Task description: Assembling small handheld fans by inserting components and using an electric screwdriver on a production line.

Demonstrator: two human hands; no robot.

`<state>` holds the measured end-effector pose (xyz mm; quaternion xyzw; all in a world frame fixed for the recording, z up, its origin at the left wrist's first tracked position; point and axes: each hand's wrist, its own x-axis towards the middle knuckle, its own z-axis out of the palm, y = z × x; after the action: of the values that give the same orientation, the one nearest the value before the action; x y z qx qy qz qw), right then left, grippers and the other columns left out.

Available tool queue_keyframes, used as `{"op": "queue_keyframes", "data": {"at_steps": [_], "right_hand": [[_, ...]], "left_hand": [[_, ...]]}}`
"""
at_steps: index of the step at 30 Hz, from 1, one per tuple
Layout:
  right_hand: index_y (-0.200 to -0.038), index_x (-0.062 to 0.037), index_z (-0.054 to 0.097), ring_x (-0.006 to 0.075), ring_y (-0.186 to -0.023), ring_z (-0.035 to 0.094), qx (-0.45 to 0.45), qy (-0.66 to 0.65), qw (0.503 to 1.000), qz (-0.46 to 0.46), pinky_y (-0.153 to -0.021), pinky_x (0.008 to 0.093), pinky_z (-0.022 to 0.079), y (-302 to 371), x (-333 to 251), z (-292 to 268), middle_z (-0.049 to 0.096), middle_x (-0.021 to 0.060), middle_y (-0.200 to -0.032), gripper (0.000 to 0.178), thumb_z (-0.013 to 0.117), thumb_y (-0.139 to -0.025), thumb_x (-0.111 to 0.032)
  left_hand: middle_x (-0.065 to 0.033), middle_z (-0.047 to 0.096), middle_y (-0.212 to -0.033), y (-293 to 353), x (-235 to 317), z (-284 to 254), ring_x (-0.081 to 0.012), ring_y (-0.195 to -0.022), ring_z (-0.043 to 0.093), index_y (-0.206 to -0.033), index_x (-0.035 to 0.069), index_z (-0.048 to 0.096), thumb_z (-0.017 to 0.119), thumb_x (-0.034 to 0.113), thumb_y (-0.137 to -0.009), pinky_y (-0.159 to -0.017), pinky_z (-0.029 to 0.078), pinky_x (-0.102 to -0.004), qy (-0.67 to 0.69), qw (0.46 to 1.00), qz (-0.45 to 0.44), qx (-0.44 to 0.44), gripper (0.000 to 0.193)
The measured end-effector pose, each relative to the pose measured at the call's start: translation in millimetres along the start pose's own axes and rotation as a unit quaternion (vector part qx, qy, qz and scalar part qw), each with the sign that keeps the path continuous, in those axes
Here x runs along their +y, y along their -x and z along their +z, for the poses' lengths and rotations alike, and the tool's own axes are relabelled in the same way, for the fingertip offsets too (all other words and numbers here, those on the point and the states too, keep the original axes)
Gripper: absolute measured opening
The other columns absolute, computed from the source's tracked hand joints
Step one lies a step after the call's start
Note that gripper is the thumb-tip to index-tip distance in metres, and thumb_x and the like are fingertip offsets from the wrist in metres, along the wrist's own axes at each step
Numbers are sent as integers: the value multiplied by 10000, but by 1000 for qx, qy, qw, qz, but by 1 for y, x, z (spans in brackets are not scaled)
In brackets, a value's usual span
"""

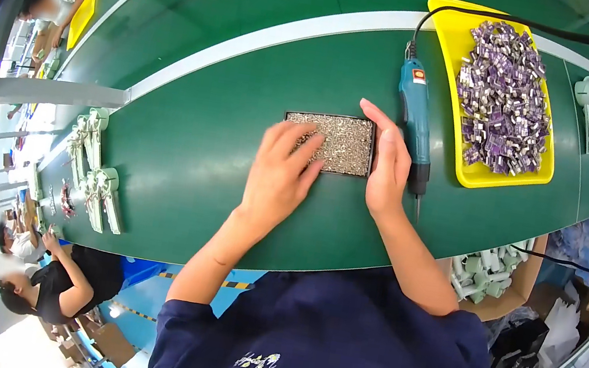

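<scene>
Yellow tray [456, 51] (purple parts [507, 98] inside)

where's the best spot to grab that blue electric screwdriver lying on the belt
Probably around the blue screwdriver's thick barrel, coming from above. It lies flat with its bit toward the person, beside the right hand; the cord end points away, next to the yellow tray.
</scene>
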<state>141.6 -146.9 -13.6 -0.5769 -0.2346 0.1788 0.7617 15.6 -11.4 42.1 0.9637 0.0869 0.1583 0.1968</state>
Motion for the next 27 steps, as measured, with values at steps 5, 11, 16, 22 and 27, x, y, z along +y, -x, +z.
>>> {"op": "queue_keyframes", "data": {"at_steps": [5,11,16,22,27], "right_hand": [[-1369,94,556,254,-1363,528,3,-14,1000,18,-1180,376,381,0,-1,1,569,200,-1460,510,285,-1159,-283],[-1342,96,570,250,-1347,537,13,-39,999,27,-1178,369,381,-4,-4,4,584,203,-1437,497,288,-1159,-269],[-1312,95,595,238,-1320,556,14,-46,999,16,-1170,367,388,-6,-3,4,612,199,-1400,494,291,-1158,-263],[-1295,91,607,241,-1301,578,13,-33,999,22,-1155,375,414,-5,-3,2,623,200,-1391,488,298,-1157,-261],[-1282,82,619,238,-1298,582,10,2,1000,4,-1148,371,424,-6,-5,2,632,198,-1379,484,297,-1157,-257]], "left_hand": [[-176,623,-1238,-15,23,-2,-374,-1094,647,-1329,36,628,813,132,-852,-889,553,-427,33,989,-140,-15,520],[-161,651,-1131,-41,31,11,-376,-1006,661,-1157,34,691,781,68,-839,-850,547,-446,112,987,-100,-63,332],[-117,671,-1039,-49,27,17,-349,-998,648,-988,29,721,749,5,-825,-862,534,-435,131,988,-15,-81,167],[-87,670,-1043,-39,6,-8,-317,-1029,633,-968,46,734,754,11,-832,-875,533,-419,107,990,-9,-87,143],[-133,641,-1149,-27,7,-25,-366,-977,663,-1105,53,703,760,10,-837,-824,555,-445,80,975,-175,-111,277]]}}
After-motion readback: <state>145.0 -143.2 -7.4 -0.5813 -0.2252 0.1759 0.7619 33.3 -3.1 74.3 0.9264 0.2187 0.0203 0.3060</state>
